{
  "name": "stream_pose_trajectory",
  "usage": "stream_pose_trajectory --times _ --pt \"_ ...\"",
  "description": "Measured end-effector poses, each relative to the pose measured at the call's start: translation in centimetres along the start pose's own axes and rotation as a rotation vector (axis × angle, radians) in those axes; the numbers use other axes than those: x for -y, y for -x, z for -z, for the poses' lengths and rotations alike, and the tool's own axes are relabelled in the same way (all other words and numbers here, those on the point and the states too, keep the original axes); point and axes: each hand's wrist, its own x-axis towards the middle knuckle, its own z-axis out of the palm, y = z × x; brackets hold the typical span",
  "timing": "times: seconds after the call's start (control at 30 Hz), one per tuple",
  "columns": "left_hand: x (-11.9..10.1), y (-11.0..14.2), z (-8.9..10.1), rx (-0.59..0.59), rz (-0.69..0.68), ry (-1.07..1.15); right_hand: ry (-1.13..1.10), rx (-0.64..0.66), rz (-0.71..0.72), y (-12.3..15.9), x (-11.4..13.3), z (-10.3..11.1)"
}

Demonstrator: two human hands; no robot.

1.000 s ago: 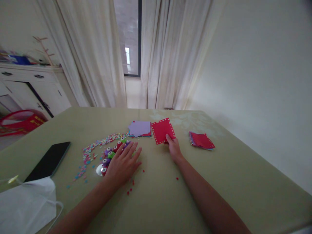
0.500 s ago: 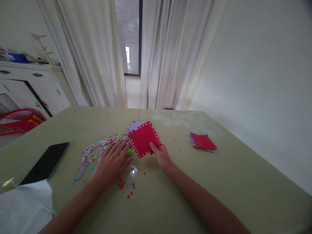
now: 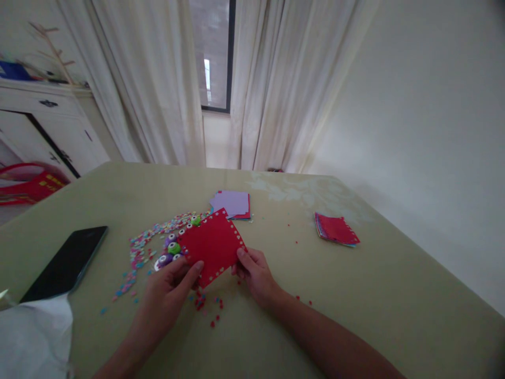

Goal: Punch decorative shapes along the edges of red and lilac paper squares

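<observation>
A square sheet of red paper [image 3: 215,245] with small punched shapes along its edges is held tilted above the table. My left hand [image 3: 169,289] pinches its lower left edge between thumb and fingers. On the right edge, my right hand [image 3: 254,273] grips it with the thumb on top. Partly behind the sheet are hole punches [image 3: 172,248] in purple, green and other colours, with eye-like white discs. Small red punched-out bits [image 3: 200,301] lie on the table below the sheet.
Beyond the sheet lies a stack of paper [image 3: 234,202], lilac on top. A second pile of red-topped squares [image 3: 335,229] is at the right. Colourful paper bits [image 3: 138,250] spread at left, near a black phone [image 3: 67,260] and a white face mask [image 3: 35,337].
My right hand has brought the red sheet left and nearer. My left hand has come off the punches and taken hold of the sheet's left edge. The view has shifted slightly.
</observation>
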Motion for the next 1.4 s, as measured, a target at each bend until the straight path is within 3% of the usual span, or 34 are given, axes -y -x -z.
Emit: stream_pose_trajectory --times 0.23,0.37,0.47,0.73,0.93,1.2,1.4 --pt "-0.6 -0.1 0.5 -0.050 -0.015 -0.021 0.178 0.031 0.020 0.7 1.2 -0.4" --pt "-1.1 -0.2 0.7 -0.136 -0.018 -0.002 0.267 0.111 0.051 1.3 1.9 -0.4" --pt "-1.4 -0.2 1.1 -0.134 -0.019 -0.002 0.327 0.169 0.087 1.6 2.3 -0.4" --pt "-2.0 0.0 1.5 -0.082 0.043 0.176 0.368 0.303 0.076 1.7 2.6 -0.2" --pt "-1.1 0.0 1.7 -0.202 0.051 0.150 0.349 0.428 0.012 1.7 2.5 0.2" --pt "-1.2 0.2 1.8 -0.144 -0.001 0.185 0.174 0.307 -0.032 1.1 0.6 1.3" --pt "-1.4 0.2 1.7 -0.170 -0.031 0.131 0.163 0.295 -0.036 1.0 0.3 1.5"
